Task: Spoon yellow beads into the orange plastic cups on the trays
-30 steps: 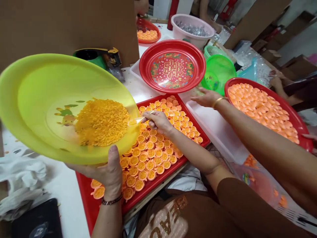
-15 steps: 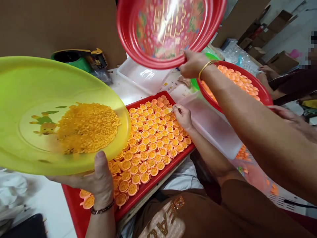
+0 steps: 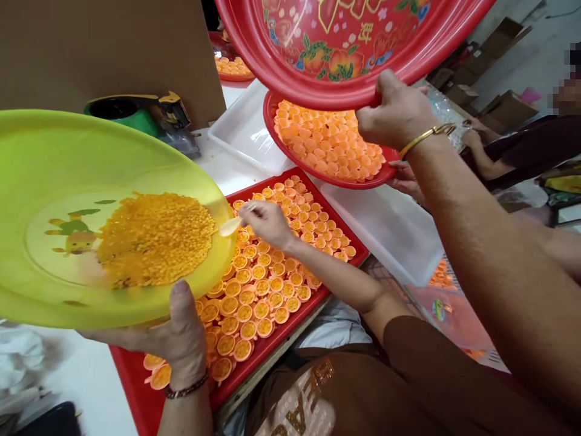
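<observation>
My left hand (image 3: 181, 339) grips the near rim of a yellow-green plate (image 3: 59, 181), thumb on top. The plate is tilted and carries a heap of small yellow beads (image 3: 154, 239). My right hand (image 3: 267, 224) pinches a small pale spoon (image 3: 231, 226) whose bowl touches the plate's right rim beside the beads. Below both hands lies a red rectangular tray (image 3: 136, 375) filled with rows of orange caps (image 3: 272, 272), many with yellow centres.
A co-worker's hand (image 3: 394, 112) with a gold bangle holds a patterned red round tray (image 3: 345, 54) high up. Under it another hand (image 3: 406, 178) holds a red dish (image 3: 327, 180) of orange caps. White trays (image 3: 390, 230), a green tape dispenser (image 3: 136, 112) and a cardboard wall (image 3: 91, 42) surround.
My right hand moved the spoon from the far end of the red tray back to the plate's rim. The co-worker's patterned tray rose higher, and the dish of orange caps slid in beneath it.
</observation>
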The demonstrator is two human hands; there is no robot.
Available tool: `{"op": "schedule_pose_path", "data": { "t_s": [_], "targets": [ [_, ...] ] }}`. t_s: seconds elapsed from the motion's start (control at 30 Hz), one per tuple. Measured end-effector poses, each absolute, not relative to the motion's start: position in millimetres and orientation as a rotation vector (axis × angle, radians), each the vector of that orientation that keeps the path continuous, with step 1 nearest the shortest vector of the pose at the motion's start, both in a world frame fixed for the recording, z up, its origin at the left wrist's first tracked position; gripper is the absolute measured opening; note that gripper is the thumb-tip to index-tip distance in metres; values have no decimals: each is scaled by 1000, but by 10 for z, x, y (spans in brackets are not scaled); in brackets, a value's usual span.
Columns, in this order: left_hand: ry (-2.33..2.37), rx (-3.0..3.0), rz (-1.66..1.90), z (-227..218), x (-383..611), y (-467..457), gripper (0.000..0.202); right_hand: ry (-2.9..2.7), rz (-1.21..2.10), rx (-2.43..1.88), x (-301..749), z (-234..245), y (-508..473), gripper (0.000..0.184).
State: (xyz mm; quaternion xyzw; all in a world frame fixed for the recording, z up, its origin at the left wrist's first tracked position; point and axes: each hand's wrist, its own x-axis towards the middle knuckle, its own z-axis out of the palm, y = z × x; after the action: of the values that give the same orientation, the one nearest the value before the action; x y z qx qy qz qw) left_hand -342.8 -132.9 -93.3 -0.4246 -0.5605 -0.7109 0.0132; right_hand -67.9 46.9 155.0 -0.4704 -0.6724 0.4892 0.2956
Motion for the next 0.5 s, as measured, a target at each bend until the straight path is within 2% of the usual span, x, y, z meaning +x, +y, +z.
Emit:
{"op": "schedule_pose_path", "data": {
  "t_s": [0.03,0.1,0.17,0.23,0.33,0.5],
  "targets": [
    [-1770,-1309,-2203,-930,-3426,-1334,121,-1704,1430,-1255,-1028,1300,259,6],
    [-1783,-1311,-2182,-914,-3415,-1340,119,-1627,1582,-1270,-1672,802,-73,27],
    [-1742,-1335,-2168,-876,-3393,-1341,117,-1570,1665,-1274,-2098,418,-237,19],
    [-1711,-1342,-2186,-818,-3360,-1341,115,-1485,1738,-1291,-2234,227,-254,23],
    [-1759,-1302,-2226,-742,-3315,-1342,113,-1359,1724,-1304,-1933,320,-165,26],
    [-1836,-1246,-2283,-793,-3326,-1338,122,-1291,1484,-1313,-419,1114,47,25]
  ]
}}
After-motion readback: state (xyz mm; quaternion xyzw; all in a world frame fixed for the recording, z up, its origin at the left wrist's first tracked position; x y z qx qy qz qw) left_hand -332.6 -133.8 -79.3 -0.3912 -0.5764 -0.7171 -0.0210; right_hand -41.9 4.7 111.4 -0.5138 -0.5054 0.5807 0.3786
